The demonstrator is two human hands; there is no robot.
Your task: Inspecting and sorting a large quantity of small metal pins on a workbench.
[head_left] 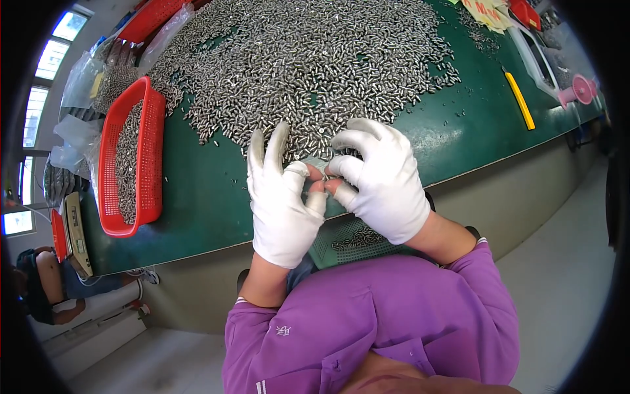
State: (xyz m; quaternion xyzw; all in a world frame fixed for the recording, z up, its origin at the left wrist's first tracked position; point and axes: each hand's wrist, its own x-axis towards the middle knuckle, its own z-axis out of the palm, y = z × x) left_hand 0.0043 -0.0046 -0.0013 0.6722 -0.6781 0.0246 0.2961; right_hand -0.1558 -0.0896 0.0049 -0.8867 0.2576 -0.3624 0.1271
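Observation:
White gloves with bare thumb and index fingertips cover both of my hands. At the table's near edge, the bare fingertips of my left hand (279, 210) are pinched together, almost touching those of my right hand (390, 184). Whatever sits between the fingertips is too small and too hidden to make out. The other fingers of both hands stretch toward a wide pile of small, shiny metal cylindrical parts (295, 72), which lies just beyond them on the green tabletop (203, 210). Below my hands, a green plastic basket (320, 253) holds more such parts, partly covered by my right forearm.
On the left stands a red perforated basket (152, 171) with metal parts, beside clear plastic bags (77, 138) and a scale (77, 240). Toward the right edge lie a yellow-handled tool (520, 100), a white frame (533, 58) and a pink spool (579, 90). Another person (49, 282) is at far left.

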